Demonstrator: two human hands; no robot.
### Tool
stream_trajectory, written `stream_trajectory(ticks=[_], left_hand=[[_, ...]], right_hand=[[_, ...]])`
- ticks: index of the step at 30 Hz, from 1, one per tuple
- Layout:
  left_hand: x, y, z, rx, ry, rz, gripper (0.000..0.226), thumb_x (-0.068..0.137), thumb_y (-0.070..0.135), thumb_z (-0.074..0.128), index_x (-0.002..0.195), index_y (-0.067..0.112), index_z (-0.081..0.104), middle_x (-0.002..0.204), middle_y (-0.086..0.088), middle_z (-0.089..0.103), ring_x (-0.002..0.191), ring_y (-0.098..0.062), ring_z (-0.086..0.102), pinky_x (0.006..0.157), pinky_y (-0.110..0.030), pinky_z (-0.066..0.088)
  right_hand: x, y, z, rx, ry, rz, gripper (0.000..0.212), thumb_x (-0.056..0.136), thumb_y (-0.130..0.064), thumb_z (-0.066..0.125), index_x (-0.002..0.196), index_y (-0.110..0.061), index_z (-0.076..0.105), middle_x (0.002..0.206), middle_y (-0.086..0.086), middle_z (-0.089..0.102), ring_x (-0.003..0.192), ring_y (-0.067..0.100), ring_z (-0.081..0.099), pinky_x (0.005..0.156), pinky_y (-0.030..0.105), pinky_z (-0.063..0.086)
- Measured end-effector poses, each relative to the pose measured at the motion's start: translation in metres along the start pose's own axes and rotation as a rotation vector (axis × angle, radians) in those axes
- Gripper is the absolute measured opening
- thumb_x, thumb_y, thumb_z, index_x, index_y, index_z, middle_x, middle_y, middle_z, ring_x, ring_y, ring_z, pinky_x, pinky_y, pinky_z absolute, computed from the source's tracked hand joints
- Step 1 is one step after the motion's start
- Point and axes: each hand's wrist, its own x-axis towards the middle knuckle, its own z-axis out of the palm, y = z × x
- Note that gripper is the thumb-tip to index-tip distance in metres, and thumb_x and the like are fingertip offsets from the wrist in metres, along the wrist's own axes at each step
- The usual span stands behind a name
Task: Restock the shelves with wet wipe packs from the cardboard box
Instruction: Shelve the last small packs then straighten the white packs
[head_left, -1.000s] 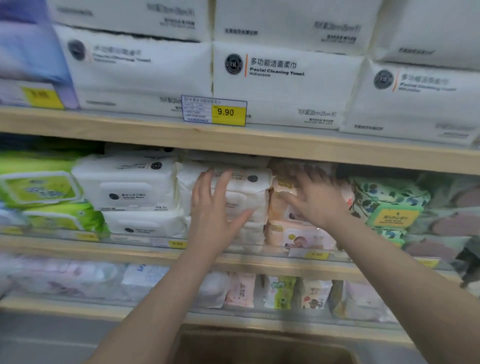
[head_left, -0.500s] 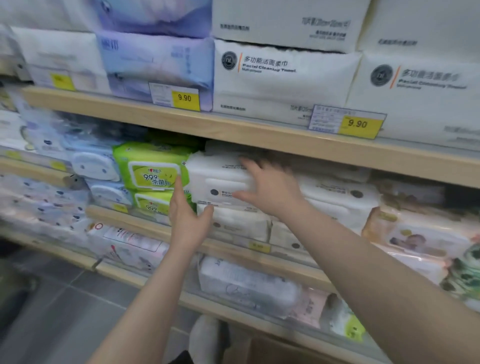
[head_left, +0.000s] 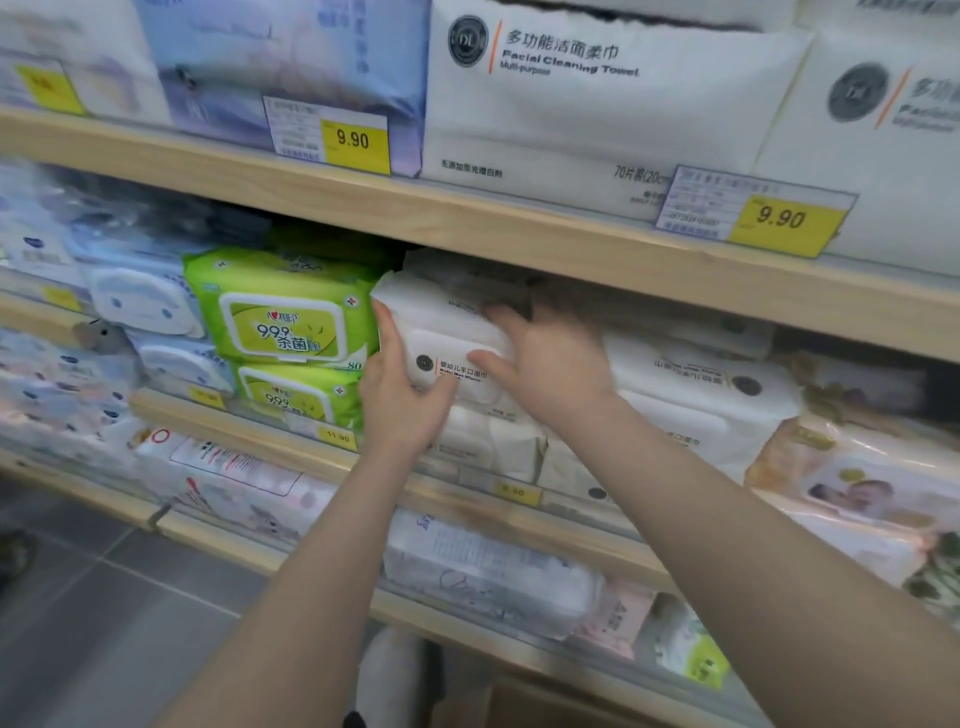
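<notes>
A white wet wipe pack (head_left: 447, 332) with a flip lid sits on top of a stack on the middle shelf (head_left: 291, 447). My left hand (head_left: 402, 400) grips its lower left corner, thumb along the left side. On the pack's right end rests my right hand (head_left: 550, 371), fingers reaching over its top and front. More white packs (head_left: 691, 395) lie to the right on the same shelf. A corner of the cardboard box (head_left: 540, 701) shows at the bottom edge, mostly hidden.
Green wipe packs (head_left: 283, 322) stand directly left of the white stack, blue packs (head_left: 140, 306) further left. Large facial towel packs (head_left: 587, 104) fill the shelf above. Yellow price tags (head_left: 356, 140) hang on shelf edges. Grey tiled floor (head_left: 104, 613) lies lower left.
The view has swung left along the shelf. Both hands moved from the packs further right onto the white top pack beside the green ones and now clasp it from both ends.
</notes>
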Motion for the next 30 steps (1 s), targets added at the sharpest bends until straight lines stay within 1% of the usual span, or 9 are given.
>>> stream_trajectory(ticks=[5, 8, 10, 12, 15, 19, 22, 25, 30], left_hand=[[0.002, 0.0, -0.003, -0.022, -0.043, 0.001, 0.1, 0.074, 0.043, 0.055, 0.141, 0.047, -0.019, 0.146, -0.017, 0.034, 0.12, -0.042, 0.046, 0.101, -0.052, 0.039], [-0.014, 0.019, 0.002, 0.089, 0.077, 0.079, 0.096, 0.081, 0.037, 0.058, 0.15, 0.024, -0.006, 0.154, -0.022, 0.01, 0.14, -0.04, 0.015, 0.114, -0.049, 0.018], [-0.025, 0.033, 0.01, 0.154, 0.095, 0.259, 0.089, 0.076, 0.046, 0.055, 0.149, 0.03, 0.007, 0.156, -0.02, 0.0, 0.142, -0.039, 0.002, 0.111, -0.054, 0.015], [-0.03, 0.039, 0.022, 0.243, 0.026, 0.418, 0.08, 0.073, 0.054, 0.057, 0.144, 0.037, 0.022, 0.156, -0.016, 0.0, 0.142, -0.039, -0.003, 0.107, -0.061, 0.02], [-0.03, 0.038, 0.035, 0.274, -0.013, 0.445, 0.072, 0.072, 0.052, 0.069, 0.135, 0.035, 0.038, 0.155, -0.018, 0.006, 0.141, -0.041, -0.008, 0.103, -0.07, 0.023], [-0.025, 0.035, 0.045, 0.273, 0.062, 0.457, 0.067, 0.07, 0.041, 0.076, 0.126, 0.033, 0.041, 0.152, -0.021, 0.018, 0.14, -0.046, -0.002, 0.1, -0.072, 0.023], [-0.026, 0.037, 0.046, 0.279, 0.07, 0.461, 0.066, 0.071, 0.041, 0.075, 0.126, 0.033, 0.04, 0.151, -0.021, 0.018, 0.139, -0.046, -0.001, 0.101, -0.071, 0.021], [-0.028, 0.037, 0.038, 0.25, 0.029, 0.468, 0.063, 0.073, 0.052, 0.063, 0.129, 0.033, 0.042, 0.152, -0.018, 0.017, 0.142, -0.041, -0.003, 0.106, -0.064, 0.02], [-0.029, 0.027, -0.017, -0.046, 0.006, 0.331, 0.063, 0.085, 0.043, 0.056, 0.141, 0.027, 0.034, 0.155, -0.01, 0.014, 0.144, -0.018, 0.009, 0.111, -0.029, 0.018]], right_hand=[[-0.001, 0.005, -0.01, 0.03, -0.063, -0.002, 0.054, 0.088, -0.057, 0.049, 0.136, -0.033, 0.044, 0.137, 0.009, 0.042, 0.126, 0.029, 0.036, 0.095, 0.036, 0.034], [-0.023, 0.018, -0.022, 0.008, -0.041, 0.004, 0.062, 0.085, -0.056, 0.053, 0.14, -0.033, 0.038, 0.134, 0.008, 0.047, 0.121, 0.03, 0.042, 0.094, 0.039, 0.035], [-0.043, 0.035, -0.026, -0.077, 0.051, 0.042, 0.07, 0.076, -0.059, 0.062, 0.136, -0.029, 0.044, 0.123, 0.01, 0.056, 0.11, 0.035, 0.05, 0.09, 0.044, 0.04], [-0.06, 0.057, -0.025, -0.149, 0.061, 0.106, 0.078, 0.064, -0.064, 0.068, 0.131, -0.027, 0.05, 0.113, 0.011, 0.06, 0.102, 0.036, 0.055, 0.09, 0.049, 0.042], [-0.074, 0.08, -0.017, -0.218, -0.006, 0.106, 0.086, 0.055, -0.069, 0.065, 0.128, -0.026, 0.052, 0.109, 0.01, 0.061, 0.098, 0.035, 0.058, 0.084, 0.047, 0.046], [-0.068, 0.088, -0.012, -0.248, 0.03, 0.075, 0.083, 0.05, -0.071, 0.056, 0.117, -0.023, 0.059, 0.093, 0.009, 0.064, 0.081, 0.033, 0.061, 0.067, 0.039, 0.047], [-0.065, 0.089, -0.008, -0.233, 0.025, 0.064, 0.083, 0.05, -0.071, 0.055, 0.118, -0.023, 0.058, 0.096, 0.01, 0.064, 0.083, 0.033, 0.061, 0.07, 0.04, 0.047], [-0.065, 0.088, -0.012, -0.21, -0.016, 0.069, 0.083, 0.053, -0.073, 0.056, 0.118, -0.022, 0.058, 0.1, 0.011, 0.063, 0.086, 0.035, 0.06, 0.073, 0.043, 0.048], [-0.055, 0.047, -0.029, -0.089, 0.015, 0.056, 0.074, 0.073, -0.072, 0.04, 0.125, -0.021, 0.052, 0.111, 0.009, 0.061, 0.099, 0.034, 0.057, 0.088, 0.048, 0.043]])
